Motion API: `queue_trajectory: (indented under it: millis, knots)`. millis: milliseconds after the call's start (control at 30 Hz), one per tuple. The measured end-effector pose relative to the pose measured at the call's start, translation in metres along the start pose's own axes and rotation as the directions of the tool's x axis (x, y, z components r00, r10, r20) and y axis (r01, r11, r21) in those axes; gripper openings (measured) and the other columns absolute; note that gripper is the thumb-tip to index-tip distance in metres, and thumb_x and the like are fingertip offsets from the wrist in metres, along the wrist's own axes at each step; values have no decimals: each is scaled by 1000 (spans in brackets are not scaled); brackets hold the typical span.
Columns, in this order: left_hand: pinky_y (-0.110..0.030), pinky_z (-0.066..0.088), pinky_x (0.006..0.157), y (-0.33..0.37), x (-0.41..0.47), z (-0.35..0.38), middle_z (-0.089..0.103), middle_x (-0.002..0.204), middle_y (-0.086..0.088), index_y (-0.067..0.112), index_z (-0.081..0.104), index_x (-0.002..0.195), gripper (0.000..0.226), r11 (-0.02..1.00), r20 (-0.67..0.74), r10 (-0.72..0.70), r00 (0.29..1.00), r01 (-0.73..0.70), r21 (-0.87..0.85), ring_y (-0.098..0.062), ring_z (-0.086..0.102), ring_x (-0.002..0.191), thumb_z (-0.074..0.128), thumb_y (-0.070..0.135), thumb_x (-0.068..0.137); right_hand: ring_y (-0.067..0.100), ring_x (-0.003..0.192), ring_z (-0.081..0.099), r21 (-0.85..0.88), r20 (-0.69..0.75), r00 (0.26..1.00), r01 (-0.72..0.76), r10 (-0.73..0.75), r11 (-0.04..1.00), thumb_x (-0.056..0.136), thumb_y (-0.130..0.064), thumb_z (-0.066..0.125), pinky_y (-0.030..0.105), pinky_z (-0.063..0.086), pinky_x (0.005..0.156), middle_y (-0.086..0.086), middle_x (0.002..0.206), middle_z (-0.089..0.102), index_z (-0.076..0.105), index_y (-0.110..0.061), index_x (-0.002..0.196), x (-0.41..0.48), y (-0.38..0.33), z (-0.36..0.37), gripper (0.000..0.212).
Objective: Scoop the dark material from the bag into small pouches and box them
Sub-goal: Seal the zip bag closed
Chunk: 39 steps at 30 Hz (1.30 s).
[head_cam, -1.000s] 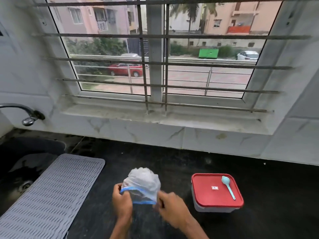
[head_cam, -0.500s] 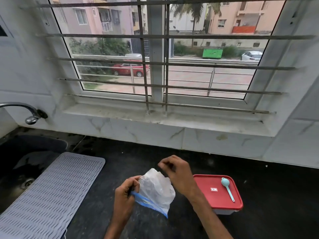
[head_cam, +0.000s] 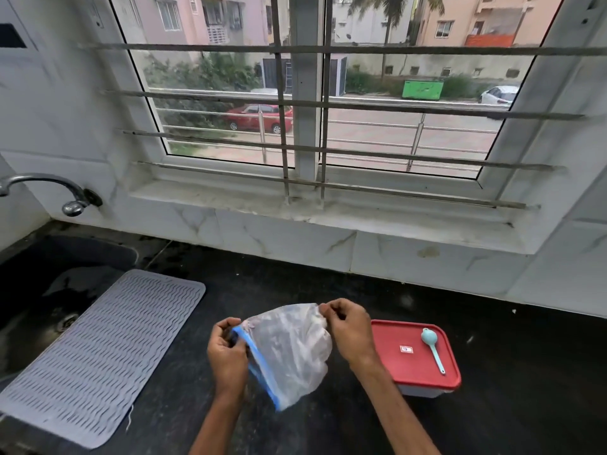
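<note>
A clear plastic zip bag [head_cam: 290, 351] with a blue seal strip hangs above the black counter, turned so the strip runs down its left side. My left hand [head_cam: 226, 353] pinches the blue strip at the bag's upper left. My right hand [head_cam: 348, 330] pinches the crumpled far corner of the bag at the upper right. The bag looks whitish; what it holds is not clear. Right of the bag stands a white box with a red lid [head_cam: 415, 353], lid on. A small light-blue scoop [head_cam: 433, 346] lies on that lid.
A grey ribbed drying mat [head_cam: 101, 353] lies on the left, partly over the dark sink [head_cam: 39, 310]. A tap [head_cam: 49, 192] juts from the left wall. The black counter [head_cam: 525, 372] runs to the white tiled wall below a barred window.
The bag has been turned and spread out; my right hand rose from the bag's lower edge to its far corner. My left hand keeps its hold on the blue strip.
</note>
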<state>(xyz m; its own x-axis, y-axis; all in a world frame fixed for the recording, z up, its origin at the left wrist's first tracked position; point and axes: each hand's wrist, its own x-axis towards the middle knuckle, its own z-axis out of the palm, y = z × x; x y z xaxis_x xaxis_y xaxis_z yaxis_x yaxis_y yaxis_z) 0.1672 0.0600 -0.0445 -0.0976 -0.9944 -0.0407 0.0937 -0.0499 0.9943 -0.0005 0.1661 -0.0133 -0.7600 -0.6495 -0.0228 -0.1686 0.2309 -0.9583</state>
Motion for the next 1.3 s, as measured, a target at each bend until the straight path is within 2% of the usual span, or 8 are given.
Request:
queue_trajectory:
  millis: [133, 233, 300, 400, 500, 700, 867, 1300]
  knots:
    - [-30, 56, 68, -1, 0, 1, 67, 106, -15, 14, 58, 113, 21, 952, 147, -253, 956, 273, -135, -20, 65, 87, 55, 2, 96, 19, 78, 70, 155, -74, 994, -70, 82, 985, 96, -19, 63, 36, 60, 71, 1, 81, 73, 70, -15, 86, 4, 11, -5, 12]
    - [-44, 58, 76, 12, -26, 5, 71, 114, -14, 14, 58, 125, 36, 863, 407, -407, 818, 491, -123, -32, 69, 101, 46, 38, 101, 16, 73, 65, 182, -96, 994, -36, 55, 983, 96, -13, 61, 27, 54, 63, 5, 81, 71, 65, -14, 86, 3, 12, -8, 11]
    - [-41, 60, 70, 15, -45, 11, 71, 112, -12, 16, 54, 121, 35, 912, 450, -362, 816, 410, -9, -26, 72, 95, 59, 39, 95, 11, 71, 64, 143, -122, 992, 21, -4, 989, 95, -12, 63, 25, 53, 64, 0, 78, 70, 64, -18, 84, 2, 12, -8, 13]
    - [-37, 57, 70, 5, -55, 20, 66, 108, -19, 16, 36, 118, 48, 953, 209, -303, 930, 293, 75, -23, 69, 84, 73, 13, 87, 4, 78, 66, 120, -179, 983, 75, -53, 990, 94, -17, 66, 25, 56, 69, -6, 85, 70, 62, -23, 93, -4, 13, -9, 7]
    - [-35, 58, 65, 3, -52, 21, 65, 104, -17, 20, 35, 119, 46, 964, 135, -267, 954, 267, 20, -27, 69, 87, 67, 6, 90, 5, 87, 65, 54, -258, 952, 187, -167, 981, 95, -23, 63, 22, 55, 74, -11, 93, 65, 57, -26, 102, -17, 14, -12, 10]
    - [-49, 57, 84, -6, -48, 19, 68, 107, -15, 21, 59, 103, 19, 991, 163, -130, 978, 123, 56, -37, 66, 103, 61, 4, 94, 6, 87, 64, -173, 86, 900, 436, -428, 883, 92, -26, 67, 22, 55, 72, -12, 96, 64, 73, -22, 104, -37, 24, -8, 15]
    - [-23, 58, 69, 2, -54, 24, 69, 110, -9, 16, 61, 108, 16, 995, 202, -96, 975, 99, -9, -19, 69, 100, 64, 17, 92, 4, 80, 60, -384, 41, 820, 540, -571, 749, 86, -23, 71, 14, 54, 64, -8, 94, 62, 66, -23, 101, -44, 20, -2, 15]
    - [-41, 60, 85, 2, -54, 32, 66, 117, -15, 14, 59, 111, 38, 989, 234, -57, 971, 88, -121, -29, 67, 107, 70, -7, 81, 6, 99, 55, -257, 189, 896, 440, -401, 861, 83, -14, 76, 26, 55, 81, -23, 101, 48, 70, -19, 96, -47, 10, 10, 15]
